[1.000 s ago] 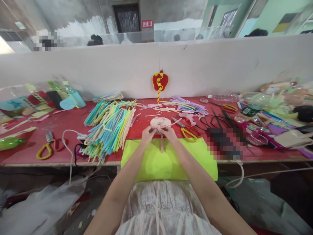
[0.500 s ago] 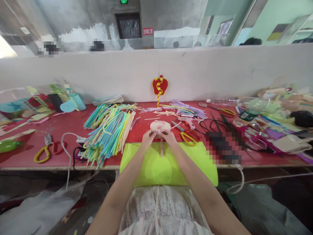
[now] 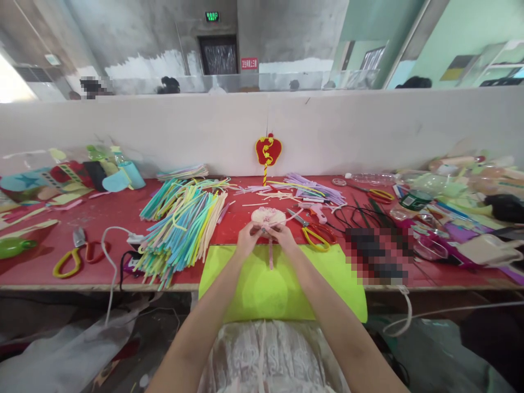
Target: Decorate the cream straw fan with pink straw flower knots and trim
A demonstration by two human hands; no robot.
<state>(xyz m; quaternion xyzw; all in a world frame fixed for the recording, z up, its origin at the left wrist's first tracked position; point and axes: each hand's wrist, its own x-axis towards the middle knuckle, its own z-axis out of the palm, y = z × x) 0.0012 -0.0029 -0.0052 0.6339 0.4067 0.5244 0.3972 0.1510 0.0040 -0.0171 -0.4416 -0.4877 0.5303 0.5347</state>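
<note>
Both my hands meet over the far edge of a yellow-green foam sheet [image 3: 262,284] that hangs over the table's front edge. My left hand [image 3: 246,240] and my right hand [image 3: 283,237] are closed on a small round cream and pink craft piece [image 3: 268,216], shaped like a little fan. Its pink stick [image 3: 271,255] hangs down between my wrists. Each hand pinches the lower rim of the piece from its own side.
A heap of pastel foam strips [image 3: 182,224] lies left of my hands. Yellow-handled scissors [image 3: 314,233] lie just right, and another pair [image 3: 69,256] sits at the left by a white cable [image 3: 109,256]. A red ornament [image 3: 268,151] hangs on the white partition. Clutter fills the right end.
The camera has tilted up a little, so the whole table sits lower in the picture. My hands stay closed on the craft piece in the same spot.
</note>
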